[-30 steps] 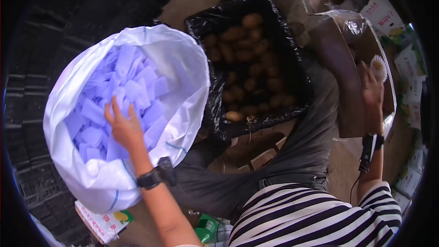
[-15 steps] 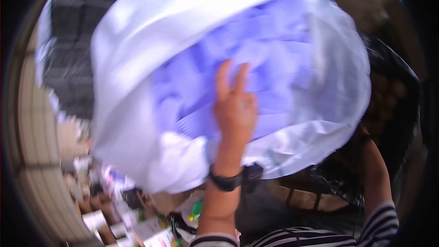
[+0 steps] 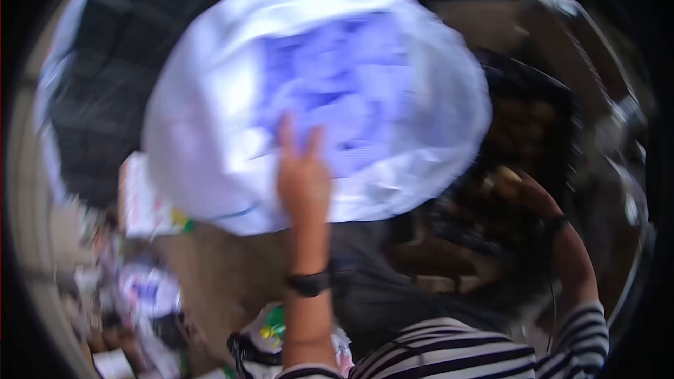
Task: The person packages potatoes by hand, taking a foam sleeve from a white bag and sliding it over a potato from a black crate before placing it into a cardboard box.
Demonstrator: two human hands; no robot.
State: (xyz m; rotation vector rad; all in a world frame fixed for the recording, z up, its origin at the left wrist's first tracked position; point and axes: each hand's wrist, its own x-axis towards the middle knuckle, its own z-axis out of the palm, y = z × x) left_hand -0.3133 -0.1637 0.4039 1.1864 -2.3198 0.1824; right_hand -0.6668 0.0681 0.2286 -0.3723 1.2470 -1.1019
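Note:
A large white bag [image 3: 189,119] stands wide open, with bluish-purple textured pieces [image 3: 337,63] inside. Over the bag's near side is my left hand [image 3: 303,175], two fingers extended and apart, with nothing seen in it; a dark band circles that wrist. On the right, my right hand [image 3: 523,188] is at a black plastic-lined container [image 3: 572,126] of roundish brown items [image 3: 526,123]. Its fingers are closed around a yellowish-brown item [image 3: 507,181], blurred by motion.
A dark sheet [image 3: 126,63] covers the upper left. Below it are a white box [image 3: 140,200], a white-and-blue package [image 3: 147,291] and other mixed items. Near my body lies a white bag with green and yellow print [image 3: 270,326]. Clear plastic [image 3: 628,189] hangs at the far right.
The white bag appears smaller and further left. My left hand has shifted left and down with it. My right hand, hidden before, now shows with a yellowish-brown item.

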